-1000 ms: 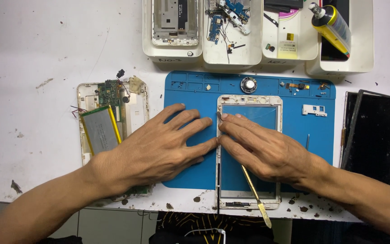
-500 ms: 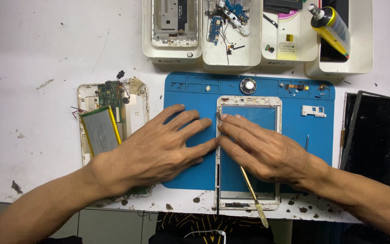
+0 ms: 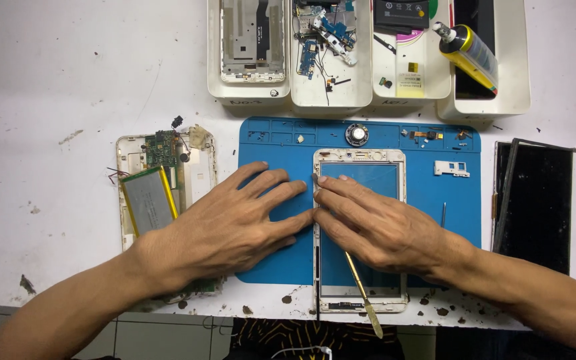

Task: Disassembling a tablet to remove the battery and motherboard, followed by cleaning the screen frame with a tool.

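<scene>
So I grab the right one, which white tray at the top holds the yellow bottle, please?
The rightmost white tray: the yellow bottle lies tilted across it.

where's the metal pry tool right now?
Head view, bottom centre: the pry tool lies slanted under the right hand, across the white tablet frame on the blue mat, its tip past the table edge.

A scuffed white table (image 3: 61, 87) carries a blue mat (image 3: 288, 260). Left of the mat lies an opened tablet back (image 3: 161, 180), behind it white trays (image 3: 248, 93), and right of it a black screen panel (image 3: 535, 200).
</scene>
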